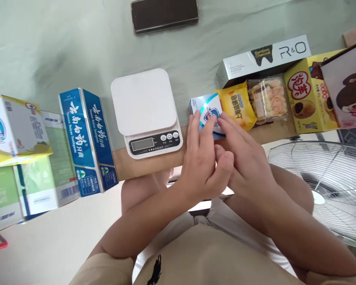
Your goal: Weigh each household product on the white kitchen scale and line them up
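Both my hands rest on a small blue and white soap box (207,112) lying on the table just right of a white kitchen scale (145,103). My left hand (200,158) lies flat with its fingers stretched over the box's left part. My right hand (243,156) reaches in from the right, fingers extended onto the box's right edge, its thumb tucked under my left thumb. Neither hand has the box lifted. The scale's platform is bare and its display (141,144) shows nothing readable.
Left of the scale stand a blue toothpaste box (86,138), green and white boxes (44,174) and a yellow box (14,130). To the right lie a yellow snack packet (237,105), a clear biscuit pack (268,99), a white R&O box (264,55) and a yellow cake box (308,95). A phone (164,15) lies far back. A fan (323,186) stands right.
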Action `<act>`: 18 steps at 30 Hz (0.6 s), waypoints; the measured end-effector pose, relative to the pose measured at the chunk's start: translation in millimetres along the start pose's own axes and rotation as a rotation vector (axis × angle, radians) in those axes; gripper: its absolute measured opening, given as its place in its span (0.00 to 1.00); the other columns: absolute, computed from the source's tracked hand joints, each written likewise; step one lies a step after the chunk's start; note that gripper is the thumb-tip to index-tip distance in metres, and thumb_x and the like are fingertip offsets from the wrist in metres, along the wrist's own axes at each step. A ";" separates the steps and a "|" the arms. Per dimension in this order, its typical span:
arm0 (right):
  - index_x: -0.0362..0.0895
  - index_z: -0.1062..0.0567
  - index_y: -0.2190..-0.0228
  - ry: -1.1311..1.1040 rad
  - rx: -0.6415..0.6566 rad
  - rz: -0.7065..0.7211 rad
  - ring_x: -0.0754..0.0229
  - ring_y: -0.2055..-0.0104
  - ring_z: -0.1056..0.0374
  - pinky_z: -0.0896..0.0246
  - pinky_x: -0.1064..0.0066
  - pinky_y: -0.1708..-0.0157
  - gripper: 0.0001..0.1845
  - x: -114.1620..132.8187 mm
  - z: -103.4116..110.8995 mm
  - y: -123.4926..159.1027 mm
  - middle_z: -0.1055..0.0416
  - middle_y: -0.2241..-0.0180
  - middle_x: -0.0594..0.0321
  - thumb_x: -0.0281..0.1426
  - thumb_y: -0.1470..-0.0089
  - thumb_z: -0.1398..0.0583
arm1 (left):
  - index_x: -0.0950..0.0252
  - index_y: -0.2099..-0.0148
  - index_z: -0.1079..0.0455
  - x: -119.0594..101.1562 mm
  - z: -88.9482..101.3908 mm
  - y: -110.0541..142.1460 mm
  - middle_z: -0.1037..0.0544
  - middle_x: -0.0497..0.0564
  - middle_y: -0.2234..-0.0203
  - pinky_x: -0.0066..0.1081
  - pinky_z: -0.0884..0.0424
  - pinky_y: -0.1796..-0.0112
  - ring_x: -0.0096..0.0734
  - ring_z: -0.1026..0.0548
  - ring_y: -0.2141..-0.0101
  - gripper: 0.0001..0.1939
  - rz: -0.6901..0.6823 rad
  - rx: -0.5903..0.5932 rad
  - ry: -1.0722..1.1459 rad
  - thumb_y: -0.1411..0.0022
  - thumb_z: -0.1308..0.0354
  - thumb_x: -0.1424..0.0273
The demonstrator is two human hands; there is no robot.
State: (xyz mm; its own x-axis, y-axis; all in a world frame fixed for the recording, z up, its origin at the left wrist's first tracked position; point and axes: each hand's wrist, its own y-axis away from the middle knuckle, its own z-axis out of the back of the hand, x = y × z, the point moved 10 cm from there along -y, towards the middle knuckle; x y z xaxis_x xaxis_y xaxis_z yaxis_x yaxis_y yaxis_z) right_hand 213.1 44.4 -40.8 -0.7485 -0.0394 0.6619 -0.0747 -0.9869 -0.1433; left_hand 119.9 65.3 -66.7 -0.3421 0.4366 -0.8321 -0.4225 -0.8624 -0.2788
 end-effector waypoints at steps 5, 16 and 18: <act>0.54 0.28 0.40 0.006 -0.221 0.122 0.43 0.31 0.32 0.34 0.39 0.32 0.24 10.5 25.1 -0.3 0.26 0.38 0.52 0.36 0.37 0.42 | 0.58 0.27 0.52 -15.8 16.1 -1.1 0.47 0.63 0.26 0.59 0.44 0.27 0.55 0.49 0.24 0.31 -0.123 -0.055 0.011 0.27 0.62 0.53; 0.49 0.24 0.53 -0.247 -0.207 0.368 0.51 0.44 0.22 0.24 0.53 0.43 0.15 92.9 -25.3 -12.2 0.18 0.52 0.56 0.27 0.40 0.43 | 0.60 0.38 0.35 -37.2 141.2 19.3 0.30 0.57 0.40 0.52 0.36 0.30 0.45 0.35 0.33 0.22 -0.258 -0.395 0.005 0.27 0.56 0.57; 0.48 0.24 0.53 -0.271 -0.157 0.392 0.52 0.46 0.21 0.23 0.56 0.46 0.15 107.8 -44.4 -16.9 0.18 0.52 0.55 0.26 0.40 0.43 | 0.58 0.37 0.34 -33.9 168.4 34.6 0.30 0.55 0.42 0.50 0.36 0.29 0.42 0.33 0.35 0.23 -0.322 -0.475 -0.034 0.28 0.55 0.57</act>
State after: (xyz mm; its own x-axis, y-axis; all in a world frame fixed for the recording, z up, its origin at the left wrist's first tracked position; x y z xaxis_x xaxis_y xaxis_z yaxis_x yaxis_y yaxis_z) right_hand 104.5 63.7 0.4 -0.5434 -0.4622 0.7008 0.0641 -0.8552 -0.5143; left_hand -24.4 63.8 32.6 -0.2887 0.6974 -0.6560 -0.0890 -0.7018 -0.7068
